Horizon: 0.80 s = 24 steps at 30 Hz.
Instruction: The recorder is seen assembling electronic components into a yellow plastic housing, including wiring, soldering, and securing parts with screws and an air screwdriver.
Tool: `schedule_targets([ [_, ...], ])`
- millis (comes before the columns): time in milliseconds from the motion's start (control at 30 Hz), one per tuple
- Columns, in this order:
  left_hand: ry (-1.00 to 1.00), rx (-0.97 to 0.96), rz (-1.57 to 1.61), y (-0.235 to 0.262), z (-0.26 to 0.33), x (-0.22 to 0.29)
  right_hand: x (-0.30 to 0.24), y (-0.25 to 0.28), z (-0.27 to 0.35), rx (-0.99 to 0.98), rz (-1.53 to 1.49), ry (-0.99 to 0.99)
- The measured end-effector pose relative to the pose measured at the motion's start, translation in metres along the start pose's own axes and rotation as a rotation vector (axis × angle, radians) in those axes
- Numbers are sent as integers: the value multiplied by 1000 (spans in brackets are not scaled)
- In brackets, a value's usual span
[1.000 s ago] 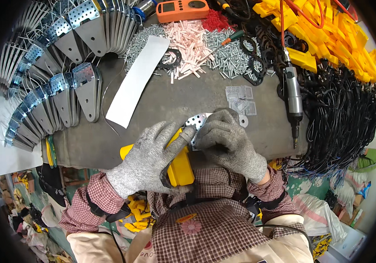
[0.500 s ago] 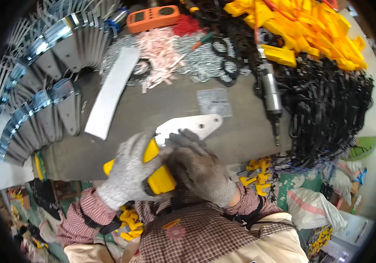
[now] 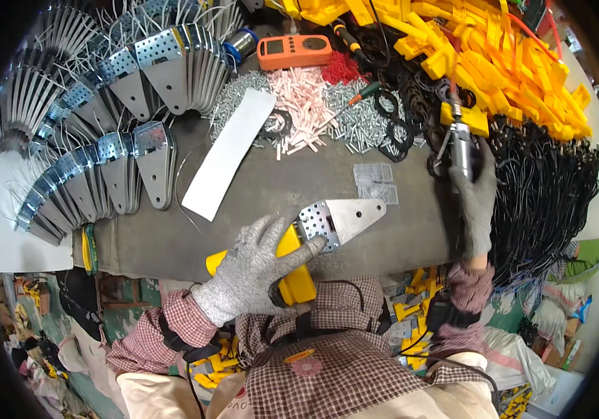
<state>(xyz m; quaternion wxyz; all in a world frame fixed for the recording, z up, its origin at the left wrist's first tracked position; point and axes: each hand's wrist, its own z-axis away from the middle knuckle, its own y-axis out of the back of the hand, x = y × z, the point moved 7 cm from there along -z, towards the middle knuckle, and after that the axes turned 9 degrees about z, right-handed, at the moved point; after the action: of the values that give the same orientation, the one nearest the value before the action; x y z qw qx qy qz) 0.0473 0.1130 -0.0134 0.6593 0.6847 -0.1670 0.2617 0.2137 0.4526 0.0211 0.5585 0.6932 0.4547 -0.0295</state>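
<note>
My gloved left hand (image 3: 247, 269) grips a yellow plastic handle piece (image 3: 298, 283) at the table's near edge. A tapered metal plate (image 3: 357, 218) with a perforated section meets the yellow piece and points away to the right; my fingers rest on its near end. To the right, my gloved right hand (image 3: 477, 199) is wrapped round a silver power screwdriver (image 3: 461, 150), which hangs from a hose beside the black cable pile. Slight blur covers the right hand, and its fingertips are partly hidden.
Rows of metal plates (image 3: 153, 164) stand at left. A white strip (image 3: 230, 153) lies near piles of screws (image 3: 362, 122) and pink sleeves (image 3: 299, 105). An orange meter (image 3: 294, 52) sits behind. Yellow parts (image 3: 495, 63) and black cables (image 3: 544, 202) crowd the right. Small clear bags (image 3: 376, 183) lie mid-table.
My right hand has left the metal plate and moved right to the screwdriver. My left hand still holds the yellow piece. The whole view has shifted.
</note>
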Motion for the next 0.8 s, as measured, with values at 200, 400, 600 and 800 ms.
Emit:
schedule_targets([
  [200,42,-61,-23,-1,1,0,-77,-56,49,-260,-1669,-320],
  [400,43,-100,-42,-3,-4,3,-82,-108,67,-81,-2118,-473],
  [600,63,-95,-43,-5,-4,-1,-80,-115,77,-101,-2083,-502],
  [800,35,-103,-54,-3,-6,0,-86,-115,78,-155,-2133,-510],
])
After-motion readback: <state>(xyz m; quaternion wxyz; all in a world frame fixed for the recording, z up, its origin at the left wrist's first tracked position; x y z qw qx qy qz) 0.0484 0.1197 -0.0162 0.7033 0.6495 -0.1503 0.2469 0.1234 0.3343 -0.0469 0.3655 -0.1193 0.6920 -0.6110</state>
